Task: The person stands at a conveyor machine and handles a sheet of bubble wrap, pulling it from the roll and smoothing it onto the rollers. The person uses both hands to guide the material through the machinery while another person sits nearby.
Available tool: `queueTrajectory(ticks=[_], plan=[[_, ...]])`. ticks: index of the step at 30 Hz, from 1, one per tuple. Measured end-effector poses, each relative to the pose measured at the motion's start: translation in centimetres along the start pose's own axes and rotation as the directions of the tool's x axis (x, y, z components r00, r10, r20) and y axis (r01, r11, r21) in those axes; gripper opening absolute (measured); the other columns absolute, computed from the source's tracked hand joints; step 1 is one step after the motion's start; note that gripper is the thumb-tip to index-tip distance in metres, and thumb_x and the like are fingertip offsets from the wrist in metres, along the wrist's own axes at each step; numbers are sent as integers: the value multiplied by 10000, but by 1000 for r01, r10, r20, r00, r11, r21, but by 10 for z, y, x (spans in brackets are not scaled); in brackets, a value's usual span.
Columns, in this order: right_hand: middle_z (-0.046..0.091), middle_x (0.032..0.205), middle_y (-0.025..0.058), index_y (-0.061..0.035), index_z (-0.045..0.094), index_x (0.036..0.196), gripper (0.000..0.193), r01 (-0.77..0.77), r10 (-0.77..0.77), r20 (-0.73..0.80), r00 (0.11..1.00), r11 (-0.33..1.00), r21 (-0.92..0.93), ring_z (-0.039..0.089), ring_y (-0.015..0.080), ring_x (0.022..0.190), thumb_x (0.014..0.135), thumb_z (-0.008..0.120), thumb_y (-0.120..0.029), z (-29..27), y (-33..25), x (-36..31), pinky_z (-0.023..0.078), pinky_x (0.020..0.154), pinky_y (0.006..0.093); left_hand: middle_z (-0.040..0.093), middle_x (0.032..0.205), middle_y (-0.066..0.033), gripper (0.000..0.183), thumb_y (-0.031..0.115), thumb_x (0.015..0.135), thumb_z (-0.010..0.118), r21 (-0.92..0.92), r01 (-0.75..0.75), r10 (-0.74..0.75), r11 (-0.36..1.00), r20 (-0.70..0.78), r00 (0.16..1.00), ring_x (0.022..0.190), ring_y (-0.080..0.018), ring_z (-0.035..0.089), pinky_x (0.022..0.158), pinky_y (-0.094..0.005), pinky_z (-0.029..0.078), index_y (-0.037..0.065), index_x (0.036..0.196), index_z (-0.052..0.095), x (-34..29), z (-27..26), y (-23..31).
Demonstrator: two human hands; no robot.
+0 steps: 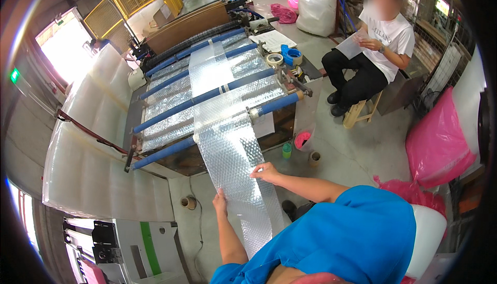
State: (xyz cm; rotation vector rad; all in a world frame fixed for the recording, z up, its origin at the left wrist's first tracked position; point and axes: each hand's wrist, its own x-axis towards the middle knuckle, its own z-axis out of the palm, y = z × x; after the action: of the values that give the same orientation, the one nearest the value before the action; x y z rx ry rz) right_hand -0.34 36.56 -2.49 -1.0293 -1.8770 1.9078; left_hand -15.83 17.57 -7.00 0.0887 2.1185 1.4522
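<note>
A long strip of clear bubble wrap (228,152) comes off a machine with blue rollers (173,152) and hangs down toward my lap. My left hand (220,202) grips the strip's left edge, fingers closed on it. Higher up and to the right, my right hand (265,172) pinches the film close to its right side with thumb and forefinger. Between the two hands the sheet stays spread and shiny. Its lower end passes under my body, where I lose sight of it.
Tape rolls (292,55) lie on the machine's right side. A seated person (380,35) in white handles a clear sheet. Big wrapped rolls (88,144) stand left, above a white-and-green machine (147,248). Floor items include a pink-lined bin (303,139), green bottle (287,151) and cardboard core (189,202).
</note>
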Motion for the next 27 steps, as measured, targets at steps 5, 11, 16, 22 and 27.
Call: queueTrajectory(ticks=[5,11,16,22,27], plan=[[522,572,9,-40,595,658,311,41,-41,4,999,991,-125,463,89,519,572,741,-301,8,1,-29,374,466,229,570,804,-90,622,495,650,623,-45,145,-138,988,131,982,703,-190,528,597,-293,425,-60,914,525,-34,-19,-45],[516,569,14,-30,583,662,364,-51,53,8,999,979,-196,462,94,550,538,753,-326,26,33,-71,372,503,244,485,1044,-158,719,432,681,626,77,210,-223,975,276,935,885,-265,518,780,-364,418,-78,1112,359,-71,-40,-70],[451,520,-23,-56,520,550,373,-121,144,121,982,976,-181,372,75,483,546,744,-354,36,33,-116,306,450,250,504,1013,-153,757,463,622,659,156,202,-238,967,271,933,901,-270,515,780,-367,417,-56,1103,390,-95,-50,-74],[458,492,-20,-65,523,526,358,-60,72,88,994,988,-139,386,71,473,561,732,-353,48,40,-154,317,435,257,556,925,-175,796,490,534,709,254,-23,-23,967,177,984,874,-266,535,753,-350,430,-94,1017,465,-132,-61,-82],[494,509,-5,-51,557,569,322,-76,79,5,997,981,-176,418,74,464,572,736,-318,37,46,-151,348,430,258,549,931,-198,776,461,529,724,382,-148,101,912,141,985,873,-258,533,758,-344,425,-94,1001,458,-156,-64,-74]])
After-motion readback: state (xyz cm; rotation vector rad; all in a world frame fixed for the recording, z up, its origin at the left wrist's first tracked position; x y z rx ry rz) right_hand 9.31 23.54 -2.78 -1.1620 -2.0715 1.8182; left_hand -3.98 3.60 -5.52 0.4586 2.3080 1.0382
